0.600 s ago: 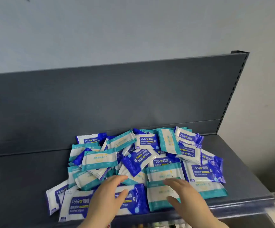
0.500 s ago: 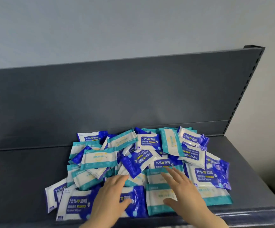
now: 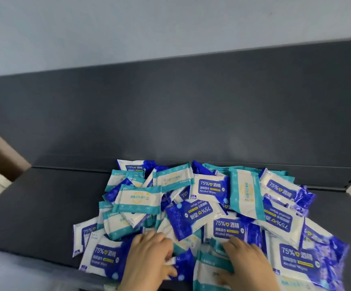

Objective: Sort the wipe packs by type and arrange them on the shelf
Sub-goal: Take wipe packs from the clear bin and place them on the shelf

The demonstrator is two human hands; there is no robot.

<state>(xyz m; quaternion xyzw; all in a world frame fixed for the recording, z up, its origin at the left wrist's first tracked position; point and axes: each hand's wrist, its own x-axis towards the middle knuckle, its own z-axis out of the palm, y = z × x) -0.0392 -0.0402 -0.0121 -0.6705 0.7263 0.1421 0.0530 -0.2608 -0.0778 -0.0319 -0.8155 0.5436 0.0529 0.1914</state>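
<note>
Blue packs (image 3: 229, 227) marked "75% Alcohol Wipes" mingle with teal packs (image 3: 138, 198); left hand (image 3: 149, 257) pinches one, right hand (image 3: 248, 263) lies flat.

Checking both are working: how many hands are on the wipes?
2. The left hand pinches a blue pack at front centre; the right hand lies flat on a teal pack just right of it. No other hand shows.
</note>
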